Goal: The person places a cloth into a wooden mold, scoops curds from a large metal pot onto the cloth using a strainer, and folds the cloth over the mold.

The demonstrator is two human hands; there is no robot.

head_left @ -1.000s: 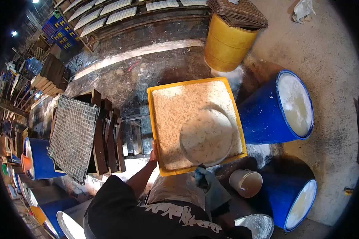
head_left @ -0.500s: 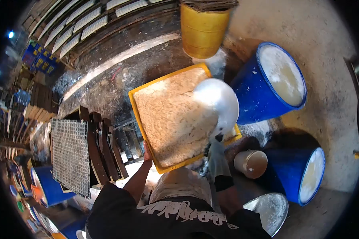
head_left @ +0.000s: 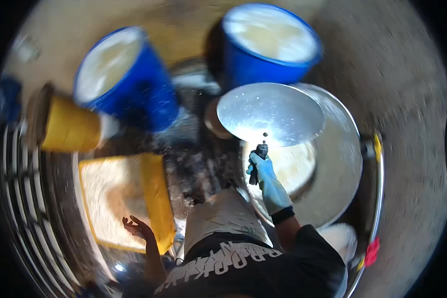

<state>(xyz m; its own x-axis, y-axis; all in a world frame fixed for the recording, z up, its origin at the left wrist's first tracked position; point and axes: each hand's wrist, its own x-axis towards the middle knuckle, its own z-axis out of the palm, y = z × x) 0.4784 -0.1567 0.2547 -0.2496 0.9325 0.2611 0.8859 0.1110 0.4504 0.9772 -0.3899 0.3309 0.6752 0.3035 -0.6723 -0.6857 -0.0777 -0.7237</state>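
In my gloved right hand [head_left: 260, 161] is the black handle of a broad, shallow metal pan [head_left: 270, 111], shaped like a wok, its inside shining. The pan hangs over a large round metal vat [head_left: 340, 164] that has a pale whitish content in it. My bare left hand [head_left: 136, 228] has its fingers spread and nothing in them. It appears in front of a yellow crate [head_left: 159, 198] filled with a pale, grainy mass [head_left: 104, 184]; whether it touches the crate I cannot tell.
Two blue drums [head_left: 151, 94] [head_left: 263, 72] with whitish, frothy content stand ahead. A yellow barrel [head_left: 72, 124] is at the left, beside slatted racks [head_left: 27, 198]. A metal rail [head_left: 381, 184] with a red cloth-like piece [head_left: 371, 251] runs along the right.
My view has turned right, from the crate to the vat. The pan has moved off the crate's contents to above the vat. My left hand has let go of the crate's edge.
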